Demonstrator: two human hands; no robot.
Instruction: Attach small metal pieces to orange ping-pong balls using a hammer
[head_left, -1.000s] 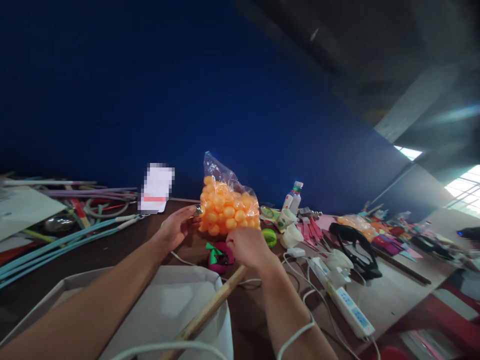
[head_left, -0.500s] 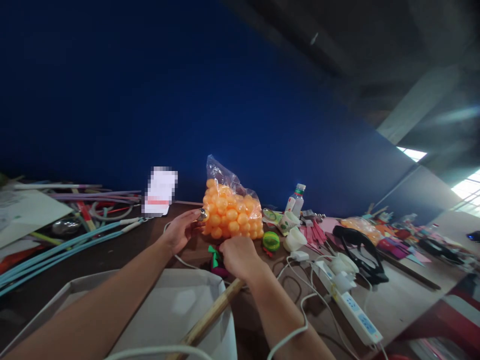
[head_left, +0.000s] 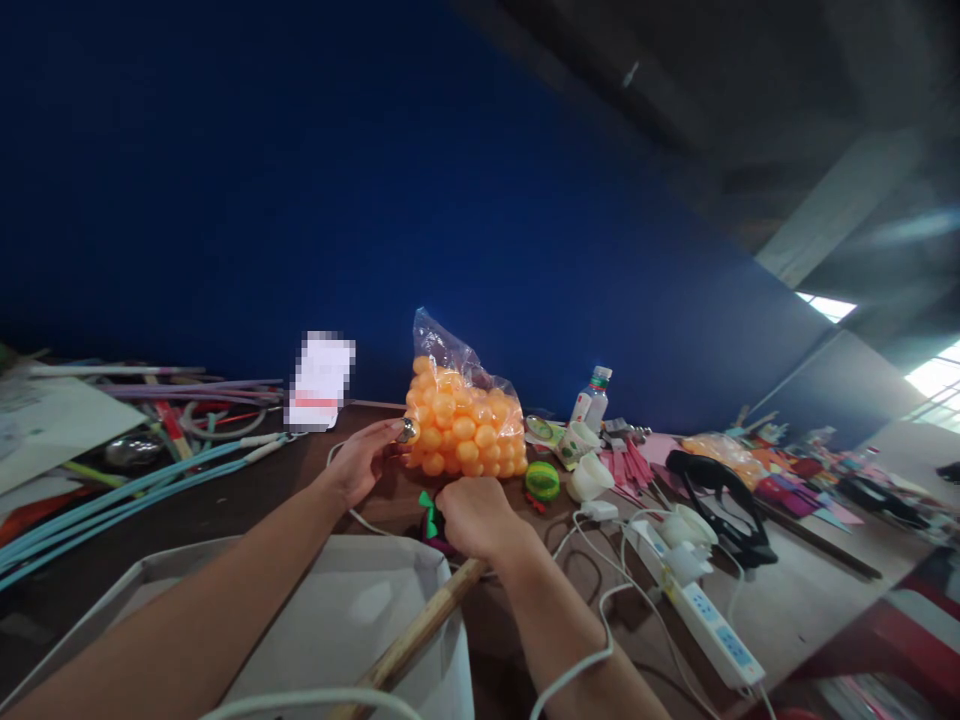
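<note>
My left hand (head_left: 367, 460) is closed in a pinch on a small shiny silver round thing (head_left: 408, 430), at the left side of a clear plastic bag of orange balls (head_left: 465, 425). In front of the bag, my right hand (head_left: 474, 517) is curled with its back towards me, so its fingertips are hidden. Right at its left edge lies a small dark purple thing with a green bow-like top (head_left: 428, 514); I cannot tell whether the fingers grip it. A green striped ball (head_left: 542, 482) sits to the right of that hand.
A white bin (head_left: 330, 590) stands below my forearms, with a wooden stick (head_left: 427, 622) across its rim. Cables run to a power strip (head_left: 705, 615) on the right. A bottle (head_left: 594, 398), paper cups (head_left: 590, 478) and a phone-like screen (head_left: 319, 385) are at the back. Blue rods (head_left: 150, 495) lie left.
My right hand has shifted very slightly left and down, closer to the green-topped purple thing. My left hand stays in place with the silver thing beside the bag.
</note>
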